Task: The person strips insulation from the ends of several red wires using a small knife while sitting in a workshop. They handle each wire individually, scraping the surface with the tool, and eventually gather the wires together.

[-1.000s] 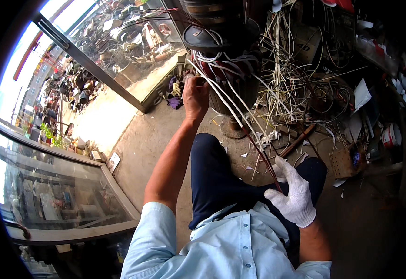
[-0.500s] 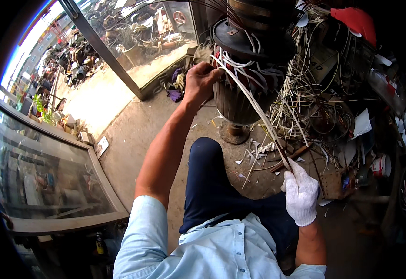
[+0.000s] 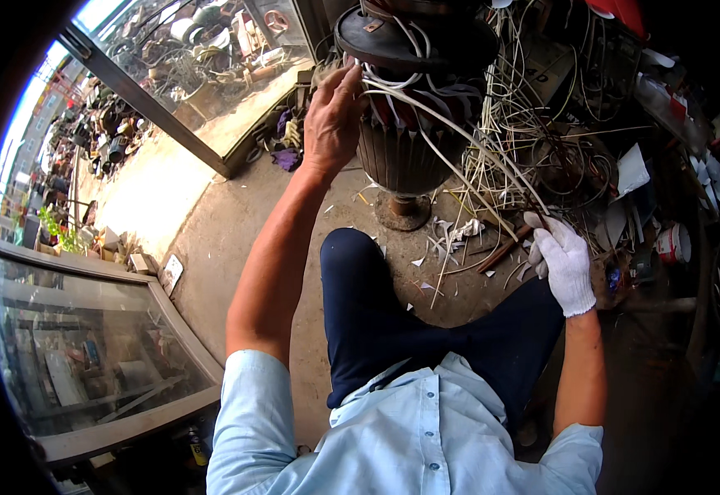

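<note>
My bare left hand (image 3: 333,124) is raised with its fingers stretched out, against the side of the ribbed metal motor body (image 3: 409,153). Its fingertips are beside the white-sleeved wires (image 3: 459,136), just under a black round disc (image 3: 414,41); exact contact there is hidden. These wires run from the motor toward the right and fan apart, some with dark ends. At those ends is my right hand (image 3: 564,264) in a white knitted glove, its fingers loosely bent and apart. Whether a fingertip still touches a wire is unclear.
A tangle of pale wires (image 3: 500,124) lies beyond and right of the motor. White scraps (image 3: 463,231) and a brown rod (image 3: 504,247) litter the floor. A framed glass panel (image 3: 104,346) stands at left. A white and red bucket (image 3: 672,244) is at right.
The wires were bunched in my right hand and have spread apart. That hand has moved right and up, its fingers loosened. My left hand has gone from a pinch to stretched fingers. The view has shifted.
</note>
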The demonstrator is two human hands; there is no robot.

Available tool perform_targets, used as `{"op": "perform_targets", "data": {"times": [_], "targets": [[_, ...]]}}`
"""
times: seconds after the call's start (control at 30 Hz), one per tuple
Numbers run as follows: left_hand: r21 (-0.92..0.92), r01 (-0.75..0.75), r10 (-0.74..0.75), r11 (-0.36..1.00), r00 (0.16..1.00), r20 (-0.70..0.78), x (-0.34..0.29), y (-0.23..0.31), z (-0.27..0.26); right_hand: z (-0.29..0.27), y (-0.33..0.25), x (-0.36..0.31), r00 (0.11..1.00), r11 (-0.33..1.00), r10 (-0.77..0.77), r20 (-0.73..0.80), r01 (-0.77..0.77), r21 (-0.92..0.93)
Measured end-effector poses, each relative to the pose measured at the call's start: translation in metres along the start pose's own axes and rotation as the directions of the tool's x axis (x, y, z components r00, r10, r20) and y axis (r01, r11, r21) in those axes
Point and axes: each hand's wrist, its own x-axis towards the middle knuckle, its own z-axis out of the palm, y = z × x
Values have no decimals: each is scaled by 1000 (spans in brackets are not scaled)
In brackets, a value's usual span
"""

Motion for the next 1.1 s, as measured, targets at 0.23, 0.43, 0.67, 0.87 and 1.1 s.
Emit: {"op": "perform_targets", "data": {"times": [0.23, 0.43, 0.67, 0.87, 1.1], "targets": [[-211, 204, -199, 956, 979, 47, 2, 3, 5, -22, 2, 19, 990, 998, 26, 137, -32, 45], [-251, 309, -282, 917, 949, 141, 13, 6, -5, -22, -4, 2, 974, 988, 20, 227, -54, 142], [-209, 351, -317, 913, 931, 178, 18, 5, -6, -33, -3, -3, 935, 890, -51, 350, -117, 441], [-212, 431, -387, 877, 896, 219, 16, -4, -3, -37, -30, -29, 948, 913, -87, 307, -47, 405], [-209, 384, -352, 899, 919, 178, 13, -10, 1, -16, -38, -56, 907, 985, -71, 414, -1, 172]]}}
